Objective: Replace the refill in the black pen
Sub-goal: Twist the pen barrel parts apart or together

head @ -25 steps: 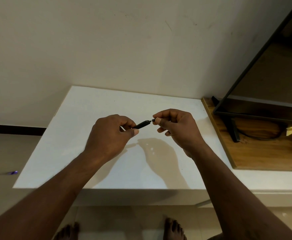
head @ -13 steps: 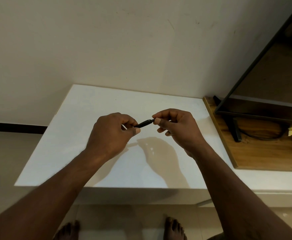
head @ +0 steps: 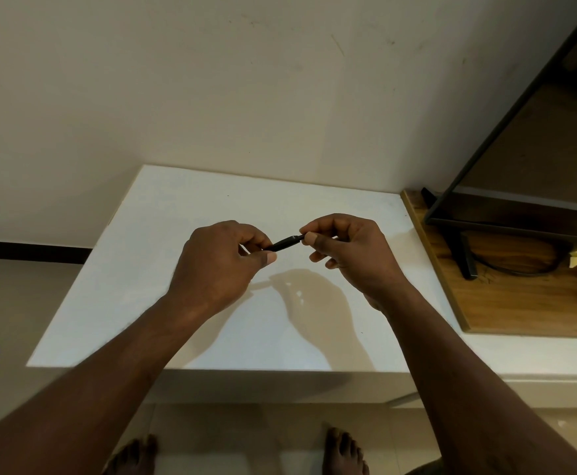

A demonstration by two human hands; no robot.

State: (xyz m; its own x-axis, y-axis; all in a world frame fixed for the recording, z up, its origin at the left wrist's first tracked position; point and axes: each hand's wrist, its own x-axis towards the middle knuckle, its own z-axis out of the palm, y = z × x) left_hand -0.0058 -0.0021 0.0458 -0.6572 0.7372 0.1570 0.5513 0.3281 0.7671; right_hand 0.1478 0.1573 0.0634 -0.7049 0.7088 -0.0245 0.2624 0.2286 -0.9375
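Black pen (head: 285, 242) bears small, unreadable pale marking.

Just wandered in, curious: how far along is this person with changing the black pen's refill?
Done: nothing I can confirm; no refill, old or new, is in sight. In hand: the left hand grips one end of the black pen and the right hand pinches the other, above the white table, likely to twist it open. Left: opening it, swapping refills, closing it.
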